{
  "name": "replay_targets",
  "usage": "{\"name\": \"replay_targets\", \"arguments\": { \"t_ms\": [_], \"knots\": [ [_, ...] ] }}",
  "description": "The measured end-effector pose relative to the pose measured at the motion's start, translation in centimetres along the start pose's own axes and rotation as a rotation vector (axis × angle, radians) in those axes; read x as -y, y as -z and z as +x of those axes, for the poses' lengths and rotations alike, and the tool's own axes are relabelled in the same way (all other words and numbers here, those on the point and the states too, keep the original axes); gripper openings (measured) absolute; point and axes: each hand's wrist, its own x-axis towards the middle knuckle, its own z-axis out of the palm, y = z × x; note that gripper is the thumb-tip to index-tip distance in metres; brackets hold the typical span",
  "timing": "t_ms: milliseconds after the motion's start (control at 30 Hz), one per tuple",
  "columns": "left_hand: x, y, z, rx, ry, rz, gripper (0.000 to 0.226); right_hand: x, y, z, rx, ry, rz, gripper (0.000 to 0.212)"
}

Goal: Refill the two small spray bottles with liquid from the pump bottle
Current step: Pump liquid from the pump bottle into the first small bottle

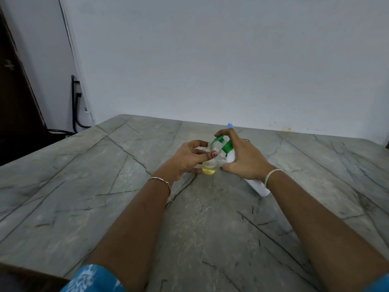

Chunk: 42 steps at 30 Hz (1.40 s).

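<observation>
The left hand (187,159) grips the small spray bottle (209,163) with fingers and thumb curled round its clear body, its base at or just above the tabletop (126,207). The neck is open and yellow liquid fills only the lowest part. The right hand (246,159) is wrapped round the white pump bottle (260,187), which is tilted with its base toward the person. The forefinger lies across the green pump head (220,140), and the spout ends right at the open neck. The step in hand appears to be dispensing into the first bottle, with much of the fill to go. Recommended procedure: centre the spout over the neck, press in short full strokes, and let each stroke drain before the next, since the opening is narrow and a fast stroke is likely to run down the outside. Steady the small bottle low on its body to prevent tipping. Just behind the right hand stands a pale blue-topped item (229,125), mostly hidden; whether it is the second spray bottle cannot be told. Clearances: the tabletop extends well apart from the hands on both sides and toward the person, the wall (210,60) closes the far edge, and the left edge drops away far from the work.
</observation>
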Motion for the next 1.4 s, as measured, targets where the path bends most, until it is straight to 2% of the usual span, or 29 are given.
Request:
{"name": "replay_targets", "arguments": {
  "t_ms": [433,700,933,1233,1400],
  "knots": [
    [0.03,0.09,0.05,0.002,-0.005,0.001,0.023,-0.08,-0.02,-0.31,-0.006,-0.003,-0.011,0.075],
    [0.11,0.13,0.1,0.002,-0.007,0.003,0.024,0.17,-0.24,0.13,-0.055,-0.002,-0.032,0.067],
    [0.16,0.21,0.18,0.009,-0.009,-0.018,0.027,0.02,-0.34,-0.11,-0.028,0.01,-0.05,0.076],
    [0.09,0.25,0.16,0.008,0.002,-0.014,0.03,0.22,-0.18,0.0,-0.049,0.008,-0.051,0.068],
    [0.09,0.24,0.17,0.005,0.007,-0.011,0.027,0.12,-0.29,0.0,-0.051,0.008,-0.058,0.072]
  ]
}}
